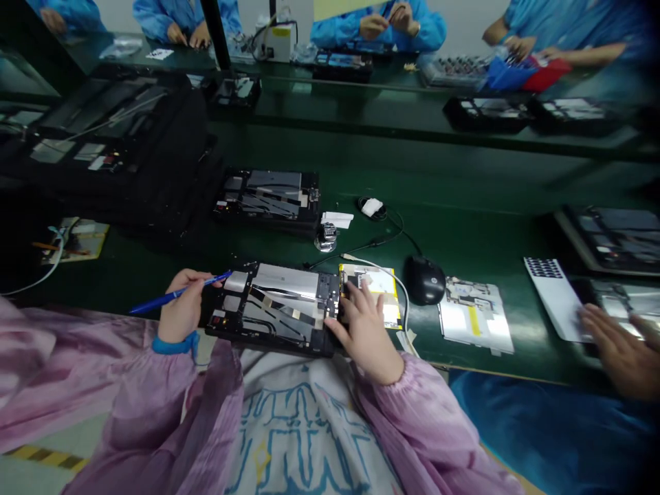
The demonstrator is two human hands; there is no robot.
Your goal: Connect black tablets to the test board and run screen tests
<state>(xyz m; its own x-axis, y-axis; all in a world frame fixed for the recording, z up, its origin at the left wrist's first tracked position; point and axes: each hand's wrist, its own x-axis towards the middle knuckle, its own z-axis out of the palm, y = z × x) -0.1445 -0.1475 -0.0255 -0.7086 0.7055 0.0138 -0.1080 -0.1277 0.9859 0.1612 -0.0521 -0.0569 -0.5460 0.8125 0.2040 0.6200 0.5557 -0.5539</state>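
My left hand (181,307) is closed around a blue pen (163,300), whose tip end points right over the upper left corner of an opened tablet (281,306). This tablet lies in front of me with its batteries, flat cables and boards exposed. My right hand (367,326) is open, palm down, with its fingers spread. Its thumb rests at the tablet's right edge, while the fingers lie over a silvery panel with yellow edges (389,292). A white cable (405,295) runs across that panel. Part of the panel is hidden under my hand.
A black mouse (425,280) and a metallic panel (474,316) lie to the right. Another opened tablet (273,196) sits behind mine, and a tall stack of tablets (128,144) stands left. At right, a co-worker's hand (619,350) is near a white strip (557,302). Several people work opposite.
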